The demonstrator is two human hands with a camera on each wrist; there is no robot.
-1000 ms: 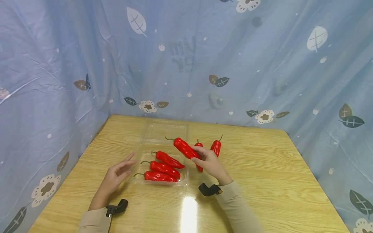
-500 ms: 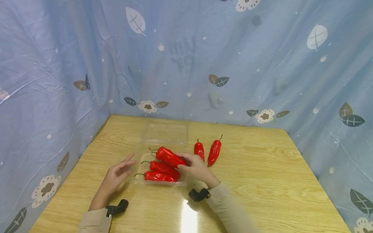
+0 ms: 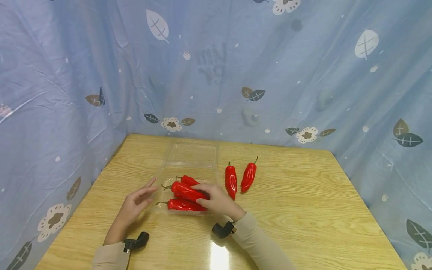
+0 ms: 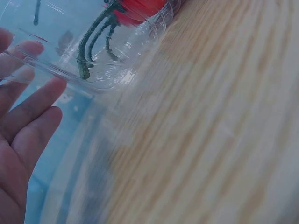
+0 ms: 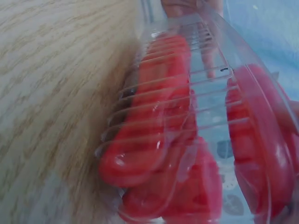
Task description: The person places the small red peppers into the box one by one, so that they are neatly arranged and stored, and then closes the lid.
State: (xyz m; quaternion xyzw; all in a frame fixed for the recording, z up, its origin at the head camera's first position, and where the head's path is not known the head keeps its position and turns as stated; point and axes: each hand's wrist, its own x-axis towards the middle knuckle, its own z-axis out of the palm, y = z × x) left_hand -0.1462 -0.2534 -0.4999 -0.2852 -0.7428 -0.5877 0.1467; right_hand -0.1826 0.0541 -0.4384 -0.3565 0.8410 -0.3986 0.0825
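A red pepper point(image 3: 186, 191) is over three more peppers point(image 3: 182, 205) already in the clear container point(image 3: 182, 212), the right hand's point(image 3: 217, 200) fingers clamped on it. The left hand point(image 3: 134, 204) has its fingers apart near the container; two peppers point(image 3: 231, 181) remain on the counter point(image 3: 303, 195), the lid point(image 3: 192, 154) open.

Faint letter-like marks point(image 3: 213, 62) show on the blue curtain point(image 3: 209, 22) (too blurred to read)

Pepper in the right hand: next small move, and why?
Probably settle the held pepper and let go: the right hand grips it over other peppers in the clear container, and two loose peppers outside may need that hand.
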